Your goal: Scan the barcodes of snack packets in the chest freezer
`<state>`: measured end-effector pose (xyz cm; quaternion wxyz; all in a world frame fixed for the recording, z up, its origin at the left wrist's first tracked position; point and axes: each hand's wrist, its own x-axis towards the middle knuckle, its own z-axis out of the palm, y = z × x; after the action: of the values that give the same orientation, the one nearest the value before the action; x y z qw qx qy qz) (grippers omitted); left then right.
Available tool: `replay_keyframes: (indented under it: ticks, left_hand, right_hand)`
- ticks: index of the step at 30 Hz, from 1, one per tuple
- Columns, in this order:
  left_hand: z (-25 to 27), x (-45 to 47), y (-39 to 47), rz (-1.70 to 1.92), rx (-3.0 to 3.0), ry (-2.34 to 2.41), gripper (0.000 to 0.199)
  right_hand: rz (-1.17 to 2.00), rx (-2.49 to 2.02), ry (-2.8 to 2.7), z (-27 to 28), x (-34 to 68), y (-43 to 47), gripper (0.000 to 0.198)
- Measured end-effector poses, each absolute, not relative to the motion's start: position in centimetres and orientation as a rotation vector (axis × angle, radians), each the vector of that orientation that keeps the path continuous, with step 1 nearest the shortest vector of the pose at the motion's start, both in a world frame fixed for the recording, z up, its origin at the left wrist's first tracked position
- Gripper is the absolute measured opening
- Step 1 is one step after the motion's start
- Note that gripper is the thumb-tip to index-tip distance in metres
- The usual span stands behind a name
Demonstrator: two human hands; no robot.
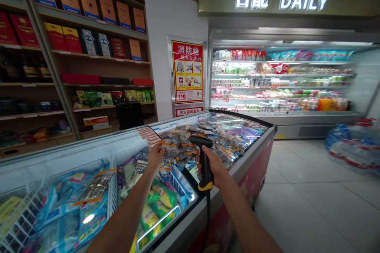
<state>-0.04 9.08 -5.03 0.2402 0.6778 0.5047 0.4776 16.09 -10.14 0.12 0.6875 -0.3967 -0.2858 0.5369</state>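
My right hand (216, 168) is wrapped round the handle of a black and yellow barcode scanner (205, 166), held upright over the edge of a chest freezer (247, 162). The scanner's head points left, and its cable hangs down from the handle. My left hand (156, 155) reaches over the freezer with its fingertips bent together, beside a red-and-white striped sheet (149, 135) and small packets (181, 142) with orange edges. Whatever those fingertips pinch is too small and blurred to name.
Blue bags (71, 205) and green-yellow bags (162, 199) lie in the freezer's near part, between white wire baskets (112, 189). Shelves with boxes (89, 1) stand at left. A lit refrigerated display (282, 86) is behind. Bottled water packs (354, 148) sit on the tiled floor at right.
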Motion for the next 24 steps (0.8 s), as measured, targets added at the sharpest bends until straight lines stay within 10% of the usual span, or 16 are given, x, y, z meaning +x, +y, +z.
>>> replay_keyframes:
  ticks: [24]
  left_hand:
    - [-1.3,4.5,7.4,1.369,1.646,1.052,0.036]
  right_hand:
    - [1.372,-0.73,-0.508,2.6,16.0,-10.7,0.028]
